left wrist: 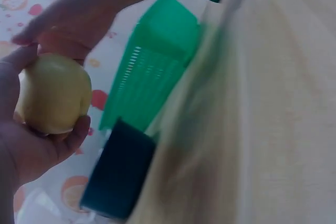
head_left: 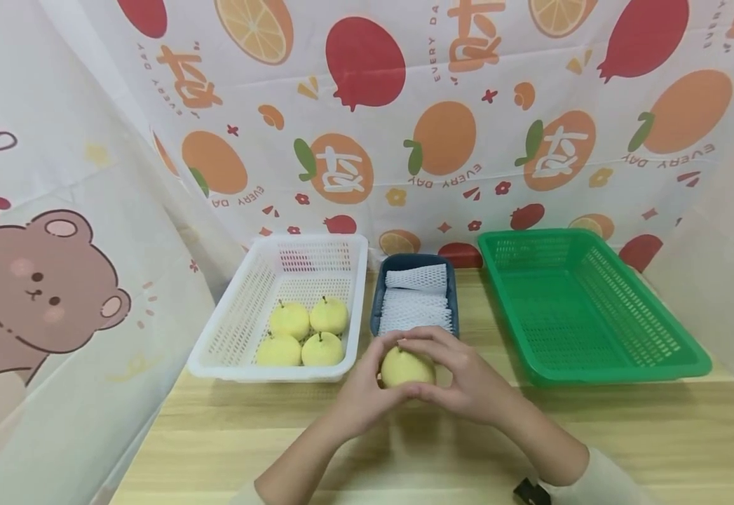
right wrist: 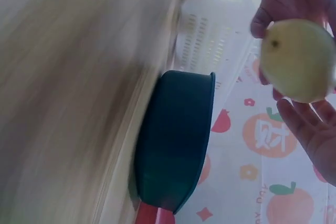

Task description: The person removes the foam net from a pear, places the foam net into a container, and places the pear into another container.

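Both hands hold one yellow pear (head_left: pixel 407 367) above the table, in front of the dark blue tub (head_left: pixel 376 308). My left hand (head_left: pixel 367 382) curls its fingers and thumb round the pear's left side. From the right, my right hand (head_left: pixel 467 379) arches over it, fingertips at the top near the stem and thumb at the front, with a gap by its palm. The right wrist view shows the pear's underside (right wrist: pixel 299 61) with a dark spot. Several more pears (head_left: pixel 289 320) sit in the white basket (head_left: pixel 215 358) at the left. White foam net sleeves (head_left: pixel 416 308) lie in the tub.
A green basket (head_left: pixel 568 308) stands at the right on the wooden table (head_left: pixel 247 435). Fruit-print cloth (head_left: pixel 379 154) hangs behind the containers, and a bear-print cloth (head_left: pixel 57 280) hangs on the left. A black device (head_left: pixel 533 491) shows at my right wrist.
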Tool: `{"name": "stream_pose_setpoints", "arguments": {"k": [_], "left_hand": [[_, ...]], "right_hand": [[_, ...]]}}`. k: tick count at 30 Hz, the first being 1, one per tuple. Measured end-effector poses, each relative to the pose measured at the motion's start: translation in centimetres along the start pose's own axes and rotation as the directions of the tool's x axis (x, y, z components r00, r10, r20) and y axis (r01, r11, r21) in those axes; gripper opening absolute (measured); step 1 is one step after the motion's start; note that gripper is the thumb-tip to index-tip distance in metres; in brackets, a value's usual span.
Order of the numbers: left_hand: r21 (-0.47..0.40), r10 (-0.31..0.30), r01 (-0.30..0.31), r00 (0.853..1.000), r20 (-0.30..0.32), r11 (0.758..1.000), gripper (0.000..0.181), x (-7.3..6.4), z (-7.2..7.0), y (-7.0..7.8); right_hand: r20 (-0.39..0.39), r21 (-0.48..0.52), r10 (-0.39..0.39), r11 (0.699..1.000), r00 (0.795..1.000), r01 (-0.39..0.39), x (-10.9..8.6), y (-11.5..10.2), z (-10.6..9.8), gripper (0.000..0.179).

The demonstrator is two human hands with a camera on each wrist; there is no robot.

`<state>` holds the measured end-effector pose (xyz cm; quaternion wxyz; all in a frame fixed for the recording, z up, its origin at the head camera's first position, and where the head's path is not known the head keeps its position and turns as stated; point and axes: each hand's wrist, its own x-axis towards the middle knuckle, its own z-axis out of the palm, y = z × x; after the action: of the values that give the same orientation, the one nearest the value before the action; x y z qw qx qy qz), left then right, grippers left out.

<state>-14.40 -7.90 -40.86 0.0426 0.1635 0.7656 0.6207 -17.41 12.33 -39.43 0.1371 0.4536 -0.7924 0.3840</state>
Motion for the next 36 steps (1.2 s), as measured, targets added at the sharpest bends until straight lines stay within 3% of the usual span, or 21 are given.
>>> {"name": "stream_pose_setpoints", "arguments": {"k": [4, 7, 11, 14, 19, 23, 26, 29, 32, 34, 36], "left_hand": [[-0.100, -0.016, 0.016, 1.000, 0.001, 0.995, 0.068, 0.1, -1.5, 1.4], [-0.079, -0.005, 0.003, 1.000, -0.023, 0.997, 0.064, 0.1, -2.4, 2.3], [0.017, -0.017, 0.018, 0.998, -0.063, 1.000, 0.061, 0.2, -3.8, 3.2], [0.108, -0.031, 0.039, 0.996, -0.083, 0.993, 0.063, 0.3, -5.1, 4.0], [0.248, -0.055, 0.085, 0.991, -0.125, 0.965, 0.069, 0.7, -7.7, 5.4], [0.334, -0.037, 0.085, 0.988, -0.149, 0.939, 0.066, 1.3, -9.4, 6.0], [0.377, -0.021, 0.078, 0.988, -0.153, 0.923, 0.062, 2.2, -10.5, 6.2], [0.420, -0.010, 0.084, 0.984, -0.176, 0.904, 0.063, 3.2, -11.9, 6.3], [0.461, -0.009, 0.110, 0.976, -0.215, 0.881, 0.066, 4.3, -13.8, 6.2], [0.475, -0.023, 0.137, 0.971, -0.237, 0.869, 0.067, 5.2, -15.1, 5.9], [0.500, -0.033, 0.158, 0.968, -0.249, 0.851, 0.067, 6.2, -16.4, 5.4]], "right_hand": [[0.028, 0.056, 0.054, 0.997, 0.998, -0.055, 0.5, -0.3, 0.3, 0.071], [0.009, 0.112, 0.071, 0.991, 0.997, -0.071, 1.3, -0.6, 0.9, 0.076], [-0.072, 0.193, 0.050, 0.981, 0.996, -0.036, 3.1, -0.7, 2.2, 0.074], [-0.139, 0.193, 0.027, 0.981, 0.990, 0.001, 4.4, -0.7, 3.3, 0.072], [-0.206, 0.169, 0.014, 0.985, 0.978, 0.021, 6.5, -0.8, 5.0, 0.069], [-0.258, 0.179, 0.002, 0.983, 0.966, 0.045, 8.0, -0.8, 6.0, 0.067], [-0.275, 0.210, 0.055, 0.978, 0.960, 0.004, 8.6, -0.5, 6.5, 0.070], [-0.238, 0.244, 0.165, 0.964, 0.957, -0.105, 8.7, -0.1, 7.3, 0.078], [-0.134, 0.201, 0.262, 0.952, 0.956, -0.233, 8.4, 0.3, 8.0, 0.080], [-0.046, 0.113, 0.270, 0.958, 0.962, -0.264, 8.3, 0.6, 8.5, 0.076], [0.033, 0.013, 0.245, 0.969, 0.969, -0.246, 8.2, 0.8, 9.0, 0.066]]}}
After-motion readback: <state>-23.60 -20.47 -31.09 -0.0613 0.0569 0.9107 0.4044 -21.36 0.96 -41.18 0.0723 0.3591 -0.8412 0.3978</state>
